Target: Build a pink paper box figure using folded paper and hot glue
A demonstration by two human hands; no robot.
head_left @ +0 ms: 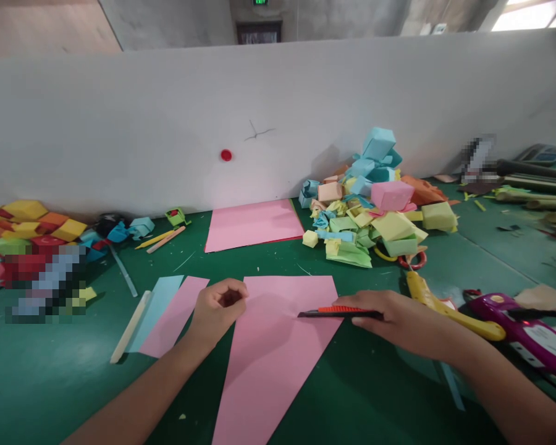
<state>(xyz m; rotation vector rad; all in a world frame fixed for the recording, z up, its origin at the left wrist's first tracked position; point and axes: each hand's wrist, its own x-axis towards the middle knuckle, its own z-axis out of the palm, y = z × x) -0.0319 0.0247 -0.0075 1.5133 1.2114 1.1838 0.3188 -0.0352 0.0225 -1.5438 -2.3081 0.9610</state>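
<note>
A green cutting mat (pixel 74 395) covers the worktable, with a plain white partition (pixel 167 123) standing along its far edge and a small red dot (pixel 226 155) stuck on it. Above the partition, a grey wall and a dark doorway show.

At the near centre lies a pink paper triangle (pixel 269 352), wide at the far side and narrowing toward the viewer. The left hand (pixel 219 309) is curled into a loose fist, knuckles resting on the triangle's far left corner. The right hand (pixel 398 321) is closed around a knife (pixel 338 312) with an orange-and-black handle, held flat and pointing left, its tip over the triangle's right edge. Whether the blade touches the paper cannot be told.

Both forearms come in from the bottom edge, the left angled up from the lower left, the right from the lower right, wrists low over the mat.

Left of the triangle lie a pink strip (pixel 173 315), a blue strip (pixel 155 309) and a pale stick (pixel 130 327). A pink sheet (pixel 252 224) lies flat near the partition. To its right sits a heap of folded paper cubes (pixel 375 204) in blue, pink, yellow and green. A second paper pile (pixel 28 228) in yellow, orange and red sits far left. Near the right hand are a yellow tool (pixel 445 309) and a purple glue gun (pixel 519 327)
</note>
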